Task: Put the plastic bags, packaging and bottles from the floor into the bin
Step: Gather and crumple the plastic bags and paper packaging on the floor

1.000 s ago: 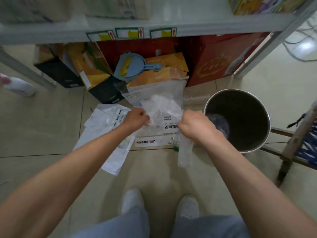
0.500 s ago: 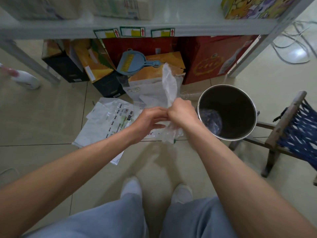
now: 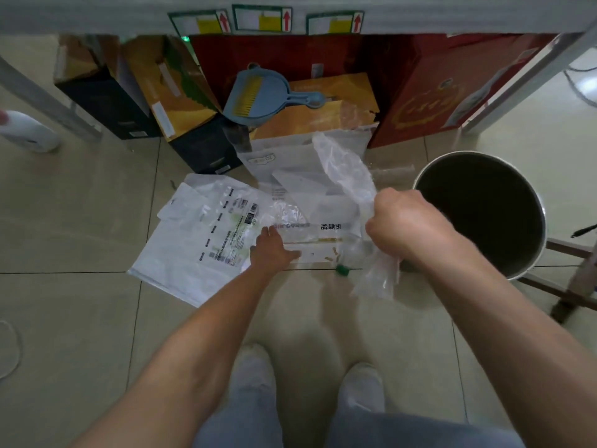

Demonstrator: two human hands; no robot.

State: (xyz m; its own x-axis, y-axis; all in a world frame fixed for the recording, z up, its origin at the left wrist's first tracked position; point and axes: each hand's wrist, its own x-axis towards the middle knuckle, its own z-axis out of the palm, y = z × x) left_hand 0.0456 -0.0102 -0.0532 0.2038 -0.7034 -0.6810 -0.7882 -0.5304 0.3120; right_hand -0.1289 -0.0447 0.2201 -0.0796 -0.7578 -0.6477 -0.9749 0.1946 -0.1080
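Note:
My right hand (image 3: 407, 227) is shut on a crumpled clear plastic bag (image 3: 344, 171), which sticks up above the fist and hangs below it. The fist is just left of the round metal bin (image 3: 484, 205), which is open and dark inside. My left hand (image 3: 271, 250) is down at the floor, fingers spread flat on a clear printed package (image 3: 323, 221). A white printed bag (image 3: 200, 240) lies flat to its left. A small green cap (image 3: 341, 270) sits on the tile below the package.
A blue dustpan (image 3: 258, 95) leans on cardboard boxes under the shelf, beside a red box (image 3: 436, 92). A white bottle (image 3: 26, 130) lies far left. A wooden stool frame (image 3: 575, 273) stands right of the bin. My feet (image 3: 252, 367) are behind the litter.
My hands were together on the clear bag. The left one has let go and dropped to the floor packaging. The right one keeps the bag and has shifted right toward the bin.

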